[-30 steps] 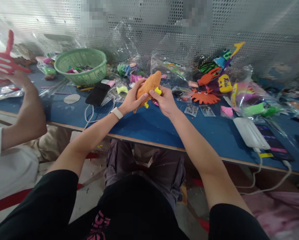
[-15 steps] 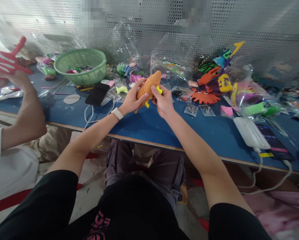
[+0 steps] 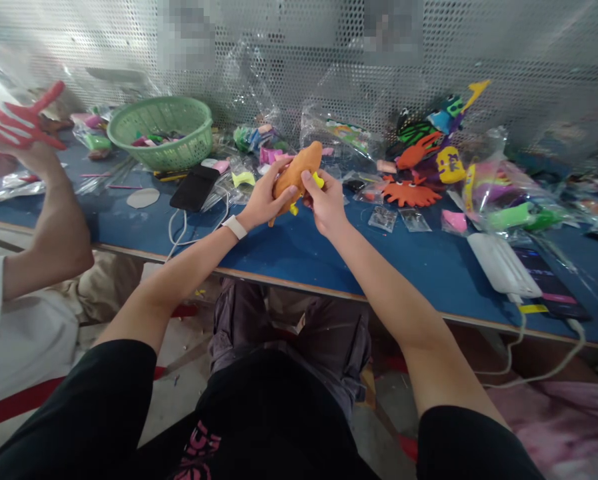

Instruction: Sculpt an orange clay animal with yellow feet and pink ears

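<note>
An orange clay figure (image 3: 301, 167) with small yellow parts is held above the front of the blue table (image 3: 299, 257). My left hand (image 3: 267, 199) wraps around its left side, thumb across the near face. From the right, my right hand (image 3: 327, 203) grips the figure, its thumb pressed beside a yellow piece (image 3: 319, 180). The right fingertips are partly hidden behind the figure. Behind my left hand lie a pale yellow piece (image 3: 243, 179) on clear plastic and some pink clay (image 3: 271, 156).
A green basket (image 3: 161, 160) with clay pieces and a black phone (image 3: 195, 189) are at left. Right are an orange crab figure (image 3: 411, 195), a yellow figure (image 3: 450, 165), and a white power bank (image 3: 503, 265) by another phone. A co-worker's hand (image 3: 36, 157) holds a red-and-white figure (image 3: 19, 125).
My hands and the orange figure stay almost in place, with only a slight shift of my right hand. At far left, the co-worker's red-and-white figure has moved a little right and down.
</note>
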`<state>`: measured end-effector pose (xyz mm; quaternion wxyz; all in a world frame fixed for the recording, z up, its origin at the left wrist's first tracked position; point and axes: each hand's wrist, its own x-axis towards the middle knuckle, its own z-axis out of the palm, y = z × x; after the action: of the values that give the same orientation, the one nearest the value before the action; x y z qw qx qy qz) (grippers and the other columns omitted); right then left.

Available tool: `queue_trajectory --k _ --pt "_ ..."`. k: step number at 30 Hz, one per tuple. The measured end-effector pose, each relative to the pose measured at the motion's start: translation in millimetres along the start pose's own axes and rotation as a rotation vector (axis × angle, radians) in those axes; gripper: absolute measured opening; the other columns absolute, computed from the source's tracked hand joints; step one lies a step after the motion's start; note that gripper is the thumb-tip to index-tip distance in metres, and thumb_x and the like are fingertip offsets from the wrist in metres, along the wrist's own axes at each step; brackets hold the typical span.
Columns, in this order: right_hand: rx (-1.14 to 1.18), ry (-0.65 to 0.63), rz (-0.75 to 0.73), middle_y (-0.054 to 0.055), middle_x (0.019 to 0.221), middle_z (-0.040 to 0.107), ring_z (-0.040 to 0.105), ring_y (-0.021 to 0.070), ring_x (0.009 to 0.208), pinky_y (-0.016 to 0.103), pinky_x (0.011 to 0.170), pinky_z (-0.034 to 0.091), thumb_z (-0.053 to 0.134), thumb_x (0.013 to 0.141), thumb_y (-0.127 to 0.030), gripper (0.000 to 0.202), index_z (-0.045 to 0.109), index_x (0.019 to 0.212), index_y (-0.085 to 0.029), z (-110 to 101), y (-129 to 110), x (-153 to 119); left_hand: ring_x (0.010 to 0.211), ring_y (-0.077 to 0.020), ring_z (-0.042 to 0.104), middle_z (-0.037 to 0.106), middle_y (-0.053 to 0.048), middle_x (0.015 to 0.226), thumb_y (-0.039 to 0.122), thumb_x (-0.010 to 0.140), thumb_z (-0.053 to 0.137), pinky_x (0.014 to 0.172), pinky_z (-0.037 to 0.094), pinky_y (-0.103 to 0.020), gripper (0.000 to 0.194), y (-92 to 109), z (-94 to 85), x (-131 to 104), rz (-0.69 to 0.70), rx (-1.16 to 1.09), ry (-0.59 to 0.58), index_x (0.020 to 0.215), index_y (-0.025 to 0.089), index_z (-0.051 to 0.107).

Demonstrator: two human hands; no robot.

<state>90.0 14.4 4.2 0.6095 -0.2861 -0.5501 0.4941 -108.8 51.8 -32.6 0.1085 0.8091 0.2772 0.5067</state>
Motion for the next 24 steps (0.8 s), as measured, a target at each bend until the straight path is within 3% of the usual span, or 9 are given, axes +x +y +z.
queue_trajectory --k 6,13,18,24 --pt "-0.072 0.004 -0.011 -0.006 0.073 0.047 0.047 0.0116 0.061 0.03 0.055 0.046 0.087 0.075 -0.103 0.08 0.06 0.082 -0.028 -2 0 0 0.152 -0.0376 0.07 0.065 -0.019 0.172 0.082 0.113 0.06 0.129 0.06 -0.055 0.086 2 -2.1 0 -0.003 -0.001 -0.023 0.179 0.029 0.045" --pt "-0.008 -0.033 0.025 -0.003 0.083 0.067 0.068 0.0161 0.074 0.031 0.065 0.061 0.099 0.066 -0.096 0.078 0.074 0.097 -0.029 -8 -4 7 0.155 -0.0382 0.068 0.066 -0.018 0.171 0.085 0.113 0.057 0.132 0.056 -0.058 0.085 -6 -5.2 1 -0.038 -0.027 0.012 0.177 0.03 0.046" --pt "-0.046 -0.014 0.036 -0.001 0.085 0.075 0.077 0.0207 0.083 0.038 0.077 0.07 0.102 0.062 -0.094 0.077 0.075 0.091 -0.028 -15 -2 11 0.149 -0.0395 0.073 0.068 -0.021 0.168 0.087 0.108 0.064 0.126 0.061 -0.057 0.092 -5 -5.4 2 -0.065 -0.025 -0.027 0.174 0.025 0.048" --pt "-0.134 0.027 -0.046 0.001 0.08 0.079 0.074 0.0211 0.07 0.044 0.077 0.071 0.103 0.066 -0.09 0.072 0.082 0.091 -0.026 -23 3 12 0.151 -0.0424 0.072 0.066 -0.023 0.17 0.089 0.104 0.069 0.127 0.059 -0.059 0.098 5 -3.2 5 -0.081 -0.017 -0.026 0.173 0.022 0.05"
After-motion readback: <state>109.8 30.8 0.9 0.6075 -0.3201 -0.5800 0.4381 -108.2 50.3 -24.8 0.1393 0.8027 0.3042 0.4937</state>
